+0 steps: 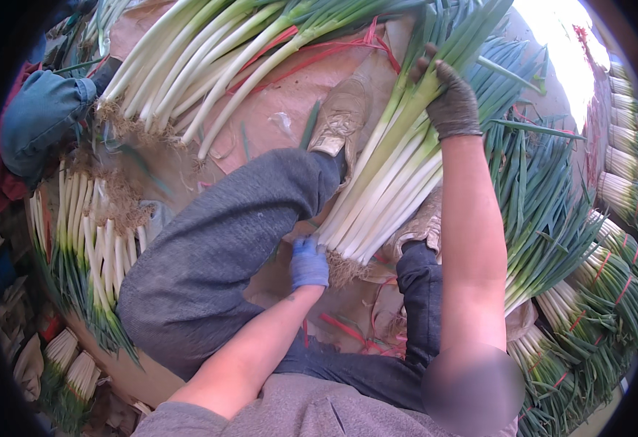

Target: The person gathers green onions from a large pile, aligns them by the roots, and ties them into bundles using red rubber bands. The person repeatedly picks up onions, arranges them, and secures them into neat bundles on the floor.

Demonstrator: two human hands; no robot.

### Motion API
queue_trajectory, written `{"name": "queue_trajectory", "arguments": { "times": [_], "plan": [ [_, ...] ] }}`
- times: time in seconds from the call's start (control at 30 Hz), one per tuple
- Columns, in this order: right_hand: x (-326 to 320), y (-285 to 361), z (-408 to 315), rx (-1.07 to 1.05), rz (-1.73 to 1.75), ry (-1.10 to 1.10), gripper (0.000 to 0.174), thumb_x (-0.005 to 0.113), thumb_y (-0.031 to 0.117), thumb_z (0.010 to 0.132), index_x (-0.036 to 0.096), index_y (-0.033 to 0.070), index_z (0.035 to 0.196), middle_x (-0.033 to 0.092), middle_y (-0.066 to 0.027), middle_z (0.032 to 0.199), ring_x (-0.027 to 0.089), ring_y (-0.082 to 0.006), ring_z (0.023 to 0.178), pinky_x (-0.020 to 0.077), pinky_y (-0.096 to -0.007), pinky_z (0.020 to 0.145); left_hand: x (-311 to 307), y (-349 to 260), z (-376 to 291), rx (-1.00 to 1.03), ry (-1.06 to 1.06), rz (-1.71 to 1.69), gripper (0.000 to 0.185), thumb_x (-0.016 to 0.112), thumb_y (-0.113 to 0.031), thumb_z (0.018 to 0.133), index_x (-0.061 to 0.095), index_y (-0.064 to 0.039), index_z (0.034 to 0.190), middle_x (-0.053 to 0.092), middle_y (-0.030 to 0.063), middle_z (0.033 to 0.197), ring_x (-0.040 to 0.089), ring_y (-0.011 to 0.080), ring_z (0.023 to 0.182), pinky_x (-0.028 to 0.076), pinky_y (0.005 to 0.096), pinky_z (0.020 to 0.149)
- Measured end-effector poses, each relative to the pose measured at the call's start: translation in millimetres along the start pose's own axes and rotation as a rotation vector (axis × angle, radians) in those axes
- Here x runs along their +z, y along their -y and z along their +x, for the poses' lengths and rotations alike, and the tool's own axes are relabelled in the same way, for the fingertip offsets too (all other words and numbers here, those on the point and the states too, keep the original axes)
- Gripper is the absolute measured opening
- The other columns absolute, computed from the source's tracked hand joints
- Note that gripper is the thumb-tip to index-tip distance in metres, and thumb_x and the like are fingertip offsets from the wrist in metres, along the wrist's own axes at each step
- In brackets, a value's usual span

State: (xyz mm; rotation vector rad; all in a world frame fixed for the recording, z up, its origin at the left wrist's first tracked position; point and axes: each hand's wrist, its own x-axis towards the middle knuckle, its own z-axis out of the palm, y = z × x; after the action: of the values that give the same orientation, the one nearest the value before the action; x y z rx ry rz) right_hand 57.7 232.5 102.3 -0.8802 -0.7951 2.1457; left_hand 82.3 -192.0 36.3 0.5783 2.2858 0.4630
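Note:
A bundle of Welsh onions (376,199) slants between my feet, its white stalks and roots towards me and its green leaves pointing away. My right hand (452,101), in a dark, soiled glove, is closed around the green upper part of these stalks. Lower down, my left hand (308,265), in a blue glove, touches the left side of the bundle just above the root tuft (346,267). Some of its fingers are hidden, so its grip is unclear. Red plastic ties (346,328) lie on the floor below the roots.
Loose Welsh onions (204,71) lie ahead, with another pile (95,229) at left. More leafy onions (543,191) lie right, beside tied bundles (586,322) and a far row (622,153). A person's denim-clad leg (45,114) is at upper left. My shoe (343,112) stands on brown sheeting (275,104).

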Motion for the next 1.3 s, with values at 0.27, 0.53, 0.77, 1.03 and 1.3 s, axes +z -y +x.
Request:
{"name": "queue_trajectory", "arguments": {
  "times": [0.27, 0.53, 0.77, 1.03, 1.3],
  "plan": [
    [17, 30, 54, -0.234, -0.632, -0.188, 0.042, 0.071, 0.011, 0.084, 0.054, -0.006, 0.118, 0.066, -0.0195, 0.102, 0.067, -0.0266, 0.087, 0.0559, -0.0367, 0.079, 1, 1, -1, -0.013, 0.033, -0.002, 0.029, 0.057, -0.021, 0.092, 0.061, -0.012, 0.120, 0.054, 0.0164, 0.119, 0.058, 0.0352, 0.106, 0.049, 0.0434, 0.088],
    [-16, -73, -3, -0.449, -1.893, -0.365, 0.090, 0.076, 0.041, 0.073, 0.037, -0.002, 0.142, 0.052, -0.0252, 0.132, 0.049, -0.0408, 0.122, 0.0370, -0.0457, 0.107, -6, -9, -1, 0.001, 0.015, -0.009, 0.030, 0.056, -0.020, 0.093, 0.059, -0.012, 0.121, 0.053, 0.0161, 0.122, 0.058, 0.0358, 0.107, 0.050, 0.0435, 0.088],
    [-34, -110, -42, -0.478, -2.015, -0.389, 0.081, 0.067, 0.034, 0.078, 0.036, 0.002, 0.146, 0.049, -0.0183, 0.137, 0.044, -0.0373, 0.126, 0.0330, -0.0502, 0.108, -4, 0, 1, 0.007, -0.006, 0.008, 0.031, 0.054, -0.020, 0.095, 0.057, -0.009, 0.123, 0.052, 0.0194, 0.129, 0.056, 0.0386, 0.113, 0.047, 0.0459, 0.093],
    [-29, -77, -58, -0.434, -2.056, -0.234, 0.074, 0.064, 0.044, 0.085, 0.042, 0.003, 0.142, 0.052, -0.0195, 0.138, 0.050, -0.0354, 0.125, 0.0363, -0.0451, 0.108, -3, 3, 11, -0.021, 0.082, -0.047, 0.034, 0.052, -0.020, 0.094, 0.054, -0.004, 0.124, 0.052, 0.0229, 0.129, 0.053, 0.0417, 0.117, 0.045, 0.0475, 0.096],
    [-141, 78, -225, -0.263, -2.088, -0.157, 0.049, 0.065, 0.033, 0.088, 0.058, 0.002, 0.125, 0.062, -0.0206, 0.122, 0.059, -0.0360, 0.113, 0.0461, -0.0418, 0.097, -1, 1, 8, 0.027, 0.038, 0.032, 0.039, 0.055, -0.024, 0.092, 0.056, 0.000, 0.123, 0.054, 0.0248, 0.127, 0.053, 0.0407, 0.117, 0.043, 0.0470, 0.100]
  ]
}}
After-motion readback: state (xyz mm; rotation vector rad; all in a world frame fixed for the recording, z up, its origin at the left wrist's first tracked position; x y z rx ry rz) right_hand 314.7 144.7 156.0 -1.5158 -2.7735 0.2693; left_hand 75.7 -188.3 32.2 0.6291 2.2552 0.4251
